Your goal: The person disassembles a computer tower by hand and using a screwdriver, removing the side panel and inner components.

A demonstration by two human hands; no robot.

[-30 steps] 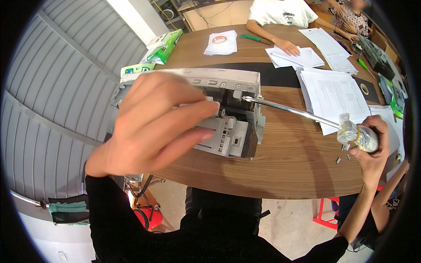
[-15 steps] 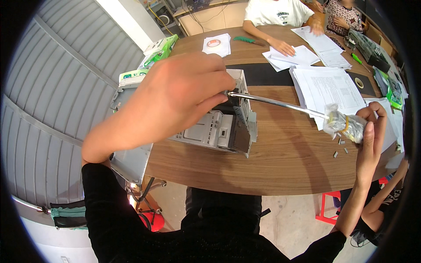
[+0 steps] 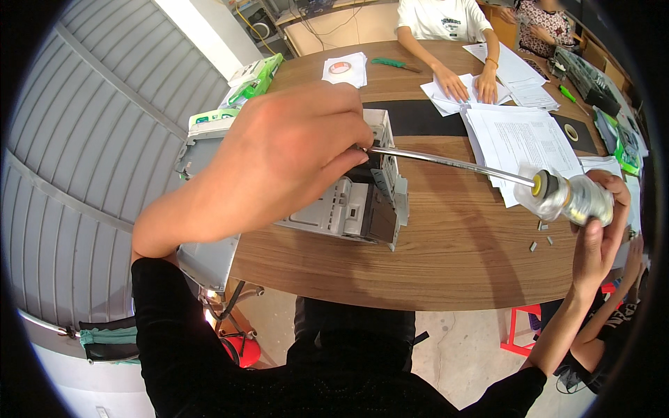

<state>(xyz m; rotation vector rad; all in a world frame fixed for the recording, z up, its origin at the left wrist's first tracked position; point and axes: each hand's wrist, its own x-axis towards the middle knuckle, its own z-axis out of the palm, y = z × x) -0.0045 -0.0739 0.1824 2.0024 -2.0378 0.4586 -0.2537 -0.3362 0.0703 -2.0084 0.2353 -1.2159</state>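
Observation:
A long screwdriver point(image 3: 453, 165) spans the space above the table, tilted down to the right. My left hand point(image 3: 300, 157) pinches the tip end of its steel shaft between thumb and finger. The fingers of my right hand point(image 3: 603, 240) close round the handle, which a crumpled clear plastic bag point(image 3: 589, 200) wraps. The handle's yellow and black collar point(image 3: 542, 184) shows at the bag's mouth. Beneath my left hand stands an opened grey metal computer case point(image 3: 327, 212), partly hidden by that hand and forearm.
Small grey pieces point(image 3: 542, 226) lie on the wooden table point(image 3: 446, 258) below the right hand. Stacked printed sheets point(image 3: 523, 143) and a tape roll point(image 3: 571, 132) are beyond. Across the table, a person's hands point(image 3: 453, 87) rest on papers. A green-handled tool point(image 3: 394, 63) lies far off.
My right hand has moved slightly right and turned the handle, so its yellow and black collar now shows. My left hand keeps its pinch. The person opposite now has both hands on the nearer papers.

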